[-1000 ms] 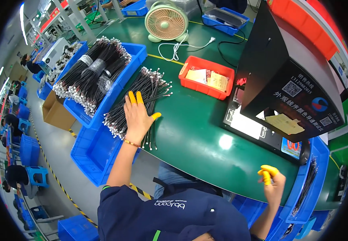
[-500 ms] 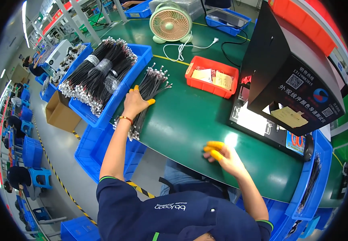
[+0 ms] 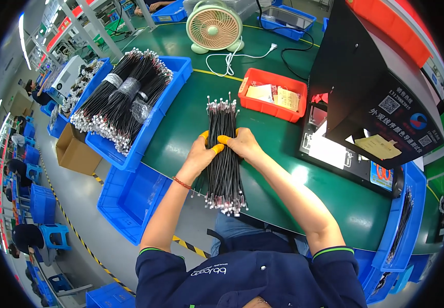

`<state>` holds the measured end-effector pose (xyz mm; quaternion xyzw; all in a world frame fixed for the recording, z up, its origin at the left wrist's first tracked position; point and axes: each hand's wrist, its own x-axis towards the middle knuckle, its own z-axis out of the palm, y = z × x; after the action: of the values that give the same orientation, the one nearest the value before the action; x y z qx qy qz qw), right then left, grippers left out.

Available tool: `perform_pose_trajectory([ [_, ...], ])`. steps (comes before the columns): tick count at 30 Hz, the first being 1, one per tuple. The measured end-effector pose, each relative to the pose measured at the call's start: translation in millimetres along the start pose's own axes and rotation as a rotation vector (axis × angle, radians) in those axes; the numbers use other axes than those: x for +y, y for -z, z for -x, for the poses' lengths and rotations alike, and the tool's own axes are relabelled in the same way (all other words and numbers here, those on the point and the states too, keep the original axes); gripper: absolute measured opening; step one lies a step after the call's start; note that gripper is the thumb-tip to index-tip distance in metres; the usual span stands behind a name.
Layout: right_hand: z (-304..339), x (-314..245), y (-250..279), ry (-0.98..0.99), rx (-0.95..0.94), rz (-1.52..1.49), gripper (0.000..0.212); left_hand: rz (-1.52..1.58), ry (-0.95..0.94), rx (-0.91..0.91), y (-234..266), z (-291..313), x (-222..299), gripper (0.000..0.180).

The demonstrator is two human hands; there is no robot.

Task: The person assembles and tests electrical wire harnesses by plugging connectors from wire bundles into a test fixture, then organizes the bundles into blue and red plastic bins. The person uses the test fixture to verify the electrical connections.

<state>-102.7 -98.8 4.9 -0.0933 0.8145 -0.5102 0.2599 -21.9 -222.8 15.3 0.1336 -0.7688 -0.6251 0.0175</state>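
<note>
A thick bundle of black cables [image 3: 224,179] with small white connectors at both ends lies across the green table, its near end reaching the front edge. My left hand [image 3: 200,155] grips its left side, and my right hand [image 3: 244,144] wraps its right side. Yellow covers sit on some fingertips of both hands; the two thumbs meet on top of the cables. Fingers under the bundle are hidden. To the left, a blue bin [image 3: 179,77] holds more cable bundles [image 3: 129,88], some bound with clear wrap.
A red tray [image 3: 251,104] with paper slips sits beyond my right hand. Farther back stands a green fan [image 3: 213,31] with a white cord. At right is a black test machine [image 3: 381,102]; a blue bin [image 3: 386,262] with cables hangs beside it. An empty-looking blue bin [image 3: 124,203] is below left.
The cable bundle has moved right from beside the blue bin to in front of me and now lies straighter. My right hand has come from the right and closed on it with the left.
</note>
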Motion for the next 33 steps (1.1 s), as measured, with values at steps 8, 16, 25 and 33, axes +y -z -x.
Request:
perform_pose_trajectory([
  [8,29,11,37,0.110,0.030,-0.690,0.021,-0.576,-0.160,0.276,-21,4,2,0.073],
  [16,30,15,36,-0.011,-0.071,-0.471,0.021,-0.851,-0.190,0.231,-55,14,21,0.087],
  [25,92,9,84,-0.123,-0.099,-0.466,0.009,-1.071,-0.366,0.207,-26,1,4,0.066],
  [33,164,49,83,-0.142,-0.181,-1.206,0.017,-1.315,-0.493,0.242,20,-23,18,0.066],
])
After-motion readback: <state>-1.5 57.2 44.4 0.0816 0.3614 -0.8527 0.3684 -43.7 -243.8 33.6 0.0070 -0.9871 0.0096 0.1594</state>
